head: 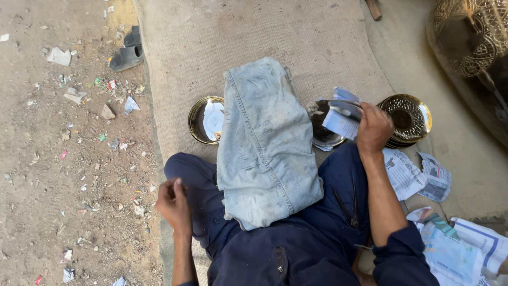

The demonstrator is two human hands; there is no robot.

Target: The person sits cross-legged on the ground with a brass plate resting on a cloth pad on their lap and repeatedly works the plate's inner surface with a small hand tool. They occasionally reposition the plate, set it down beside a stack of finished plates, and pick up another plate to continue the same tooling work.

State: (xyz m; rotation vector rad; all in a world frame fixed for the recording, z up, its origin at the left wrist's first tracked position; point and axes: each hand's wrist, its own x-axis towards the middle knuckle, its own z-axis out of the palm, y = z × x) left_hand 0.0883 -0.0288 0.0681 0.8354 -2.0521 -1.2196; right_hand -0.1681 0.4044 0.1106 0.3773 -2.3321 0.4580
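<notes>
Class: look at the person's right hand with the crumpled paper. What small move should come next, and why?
Probably lower the right hand so its crumpled paper meets the dark metal dish just beneath it; the paper already hangs over that dish, while the left hand rests away by the knee.

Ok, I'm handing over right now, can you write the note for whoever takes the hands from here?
Right hand: closed on a wad of crumpled paper, held over the dark bowl in front of the right knee.
Left hand: holds nothing visible, loosely curled beside the left thigh.
Folded denim cloth lies across the lap.
Brass bowl sits to the left of the cloth; a stack of patterned brass plates sits to the right.
Torn newspaper sheets lie beside the right leg.
Done or left: the frame does not settle which pieces have been wiped.
</notes>
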